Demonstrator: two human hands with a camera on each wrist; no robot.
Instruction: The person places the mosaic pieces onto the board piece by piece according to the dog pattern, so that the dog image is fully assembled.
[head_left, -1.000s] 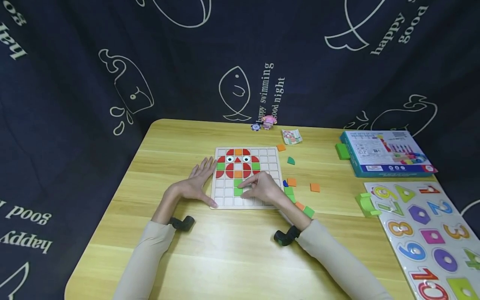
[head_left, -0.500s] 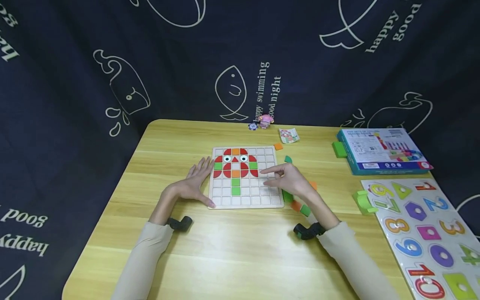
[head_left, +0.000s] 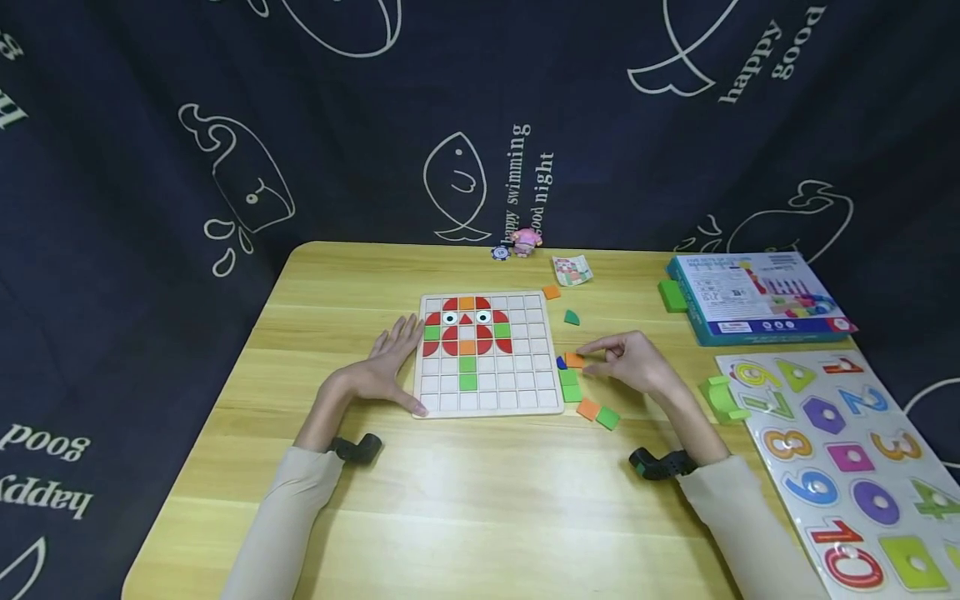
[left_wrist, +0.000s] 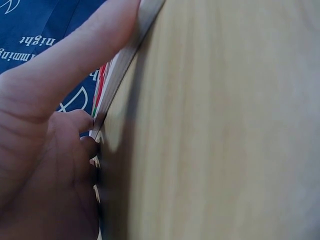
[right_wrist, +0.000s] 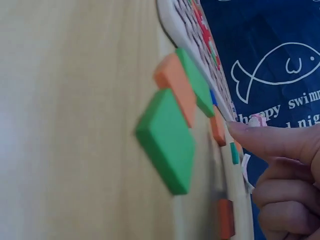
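Observation:
A pale gridded puzzle board (head_left: 525, 387) lies on the table, its inlaid red, green and orange tiles forming a face with two eyes above a short green stem (head_left: 468, 372). My left hand (head_left: 378, 371) rests against the board's left edge, fingers spread and thumb at its near corner. Right of the board, my right hand (head_left: 633, 360) has its thumb and forefinger apart at an orange square tile (head_left: 573, 360); a firm pinch is not visible. In the right wrist view the thumb (right_wrist: 270, 140) is close to that tile, other fingers curled.
Green tiles (head_left: 570, 386), another orange tile (head_left: 588, 409) and a dark green quarter piece (head_left: 572, 317) lie beside the board. A picture card (head_left: 572, 271) and pink figurine (head_left: 527, 242) are behind. A box (head_left: 757, 300) and number board (head_left: 825, 458) occupy the right side.
My right hand has moved right, from the green stem on the board to the loose tiles beside it. The left hand has stayed at the board's edge. The view has shifted slightly.

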